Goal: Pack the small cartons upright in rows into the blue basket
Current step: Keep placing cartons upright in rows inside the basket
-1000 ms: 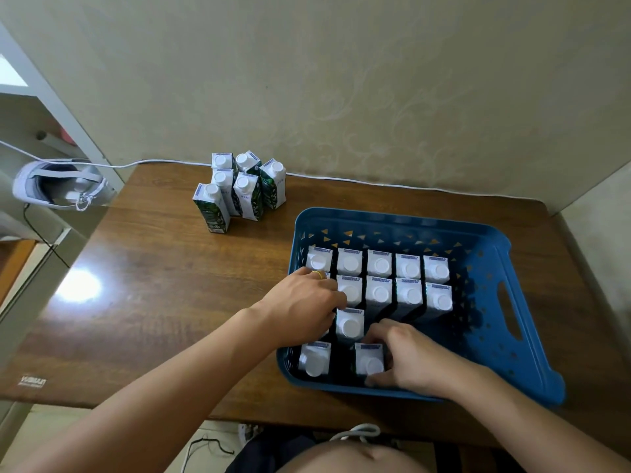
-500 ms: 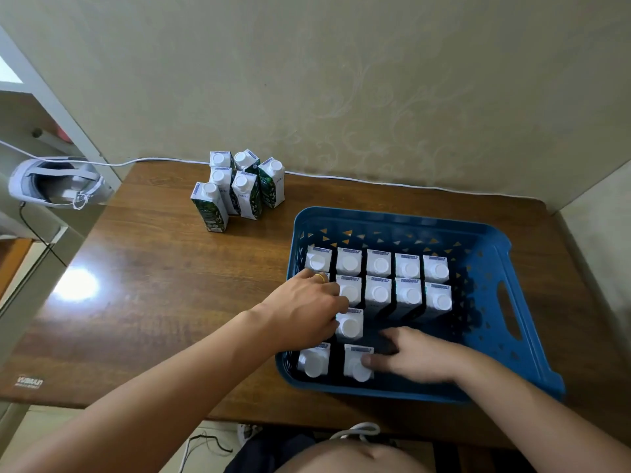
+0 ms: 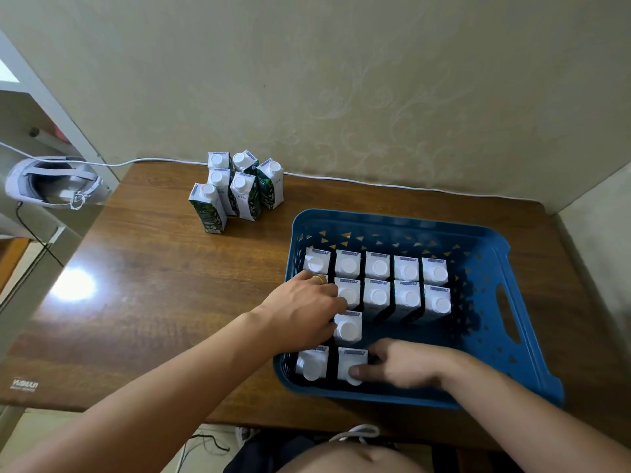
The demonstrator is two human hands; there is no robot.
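The blue basket (image 3: 485, 268) lies on the right of the wooden table. White-capped small cartons stand upright in it: a back row (image 3: 379, 266) of several, a second row (image 3: 408, 298), one carton (image 3: 347, 327) in the third row and two at the front. My left hand (image 3: 304, 312) lies palm down over the left column, hiding what is under it. My right hand (image 3: 401, 365) reaches in from the right, thumb on the cap of the front carton (image 3: 351, 360) and fingers at its far side. Several more cartons (image 3: 239, 189) stand loose at the table's back.
A white headset (image 3: 51, 180) sits on a shelf at the far left, and a white cable (image 3: 375, 184) runs along the wall at the table's back edge. The wall closes in on the right beyond the basket's handle (image 3: 508, 319).
My right hand slid the front carton left, closer to its neighbour, and loosened from a full wrap to thumb and fingertips. The left hand stayed put.
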